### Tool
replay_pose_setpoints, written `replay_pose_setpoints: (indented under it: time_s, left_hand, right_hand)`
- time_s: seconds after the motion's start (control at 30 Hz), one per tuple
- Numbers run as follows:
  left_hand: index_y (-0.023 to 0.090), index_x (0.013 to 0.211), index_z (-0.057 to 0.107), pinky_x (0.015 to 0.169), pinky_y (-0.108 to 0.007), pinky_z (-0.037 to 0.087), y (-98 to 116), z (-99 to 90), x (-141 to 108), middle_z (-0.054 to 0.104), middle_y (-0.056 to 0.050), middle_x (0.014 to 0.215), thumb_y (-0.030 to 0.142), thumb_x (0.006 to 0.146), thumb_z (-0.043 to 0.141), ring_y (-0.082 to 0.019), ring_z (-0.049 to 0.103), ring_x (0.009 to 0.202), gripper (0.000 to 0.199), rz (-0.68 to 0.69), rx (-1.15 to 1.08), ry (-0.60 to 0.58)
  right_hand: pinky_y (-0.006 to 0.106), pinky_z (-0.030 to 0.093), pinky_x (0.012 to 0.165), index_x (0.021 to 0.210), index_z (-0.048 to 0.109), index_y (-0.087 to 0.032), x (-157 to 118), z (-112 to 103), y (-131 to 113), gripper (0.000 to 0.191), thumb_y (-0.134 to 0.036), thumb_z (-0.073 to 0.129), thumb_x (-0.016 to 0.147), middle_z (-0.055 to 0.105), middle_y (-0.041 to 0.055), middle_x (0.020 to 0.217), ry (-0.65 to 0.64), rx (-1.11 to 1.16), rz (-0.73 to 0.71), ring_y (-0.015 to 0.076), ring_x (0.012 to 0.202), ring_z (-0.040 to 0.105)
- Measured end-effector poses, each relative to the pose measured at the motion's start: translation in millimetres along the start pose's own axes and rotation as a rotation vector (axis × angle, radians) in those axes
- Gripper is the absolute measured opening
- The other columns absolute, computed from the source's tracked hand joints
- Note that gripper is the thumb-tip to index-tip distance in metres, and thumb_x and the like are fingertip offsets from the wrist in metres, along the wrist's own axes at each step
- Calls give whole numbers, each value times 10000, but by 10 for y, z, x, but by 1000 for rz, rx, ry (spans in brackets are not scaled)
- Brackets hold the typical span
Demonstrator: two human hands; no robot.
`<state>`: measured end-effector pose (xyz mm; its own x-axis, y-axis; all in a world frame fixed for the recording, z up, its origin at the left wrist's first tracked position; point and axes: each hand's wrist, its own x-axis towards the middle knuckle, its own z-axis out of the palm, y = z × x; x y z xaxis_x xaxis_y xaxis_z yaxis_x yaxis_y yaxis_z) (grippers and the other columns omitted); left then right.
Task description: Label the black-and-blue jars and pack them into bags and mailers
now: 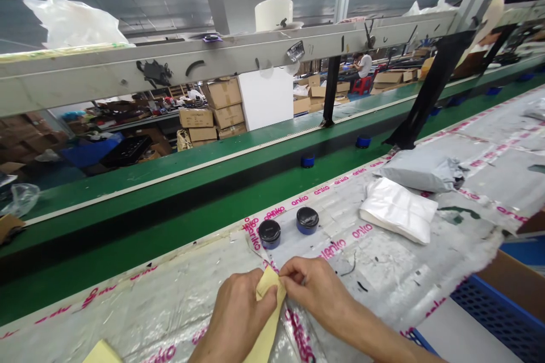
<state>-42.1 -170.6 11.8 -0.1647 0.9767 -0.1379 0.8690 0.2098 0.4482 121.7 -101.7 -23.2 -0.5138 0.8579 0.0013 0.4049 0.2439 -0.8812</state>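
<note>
My left hand (pixel 240 309) is closed on a strip of yellow paper (pixel 266 326), its thumb lying over the front. My right hand (pixel 313 286) pinches the upper right edge of the same strip between thumb and fingers. Just beyond the hands, two round black-topped, blue-sided items sit on the plastic-covered bench: one nearer the left (pixel 269 233), the other to its right (pixel 307 220); neither hand touches them. Another piece of yellow paper (pixel 102 353) lies at the bottom left edge of the view.
A white packet (pixel 399 209) and a grey plastic bag (pixel 419 170) lie to the right on the bench. Behind runs a green conveyor (pixel 170 218) carrying blue items (pixel 307 160). Black posts (pixel 430 88) rise beyond. A blue crate (pixel 502 317) stands at lower right. A person (pixel 364 65) sits far back.
</note>
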Motion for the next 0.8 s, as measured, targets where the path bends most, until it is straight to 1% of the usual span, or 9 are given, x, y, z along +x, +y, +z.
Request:
replay_pose_setpoints:
  time_s: [0.13,0.4,0.63,0.8]
  left_hand:
    - [225,631,412,586,-295,242,-2,21,4,560,12,593,331,870,471,-166,505,591,268,20,-12,1]
    - [223,626,400,577,-292,233,2,54,-19,584,9,596,298,860,474,-163,512,582,257,23,28,15]
    - [225,676,533,581,-301,246,22,72,-36,688,-24,668,290,890,486,-209,624,617,229,77,128,54]
    - [222,706,606,590,-314,255,86,48,-32,738,-45,730,272,910,486,-238,683,671,241,58,187,39]
  right_hand:
    - [232,449,595,775,763,-207,-13,-3,-26,189,-138,587,757,766,12,716,11,-71,-15,179,654,686]
    - [239,428,620,742,738,-208,-24,-19,-71,183,-137,570,757,756,-2,713,23,-173,-32,168,662,676]
    - [258,437,677,759,741,-209,-37,0,-47,194,-138,560,756,770,12,755,46,-216,-62,180,702,691]
    - [262,434,687,750,725,-209,-41,-12,-48,187,-137,553,736,766,12,772,38,-185,-69,181,714,681]
